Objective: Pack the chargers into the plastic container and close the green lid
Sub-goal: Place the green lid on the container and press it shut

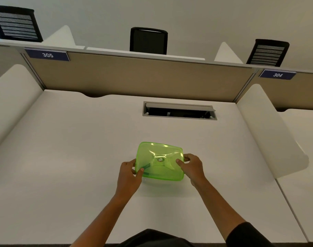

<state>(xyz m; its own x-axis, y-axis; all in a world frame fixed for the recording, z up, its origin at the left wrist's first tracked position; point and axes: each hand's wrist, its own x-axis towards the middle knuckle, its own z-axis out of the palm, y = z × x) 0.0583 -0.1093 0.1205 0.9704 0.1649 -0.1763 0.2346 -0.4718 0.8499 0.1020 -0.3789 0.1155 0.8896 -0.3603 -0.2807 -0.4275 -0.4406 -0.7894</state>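
A translucent green lid (160, 160) sits on top of the plastic container, which rests on the white desk (71, 157) a little right of centre. The lid hides almost all of the container and whatever is inside; I see no chargers. My left hand (129, 172) grips the lid's left edge, thumb on top. My right hand (191, 166) grips the right edge, thumb pressing on the lid's top.
An open cable hatch (179, 112) is set into the desk behind the container. White side dividers (270, 129) flank the desk, with a beige back partition (134, 77) bearing labels 305 and 304. Black chairs stand beyond it.
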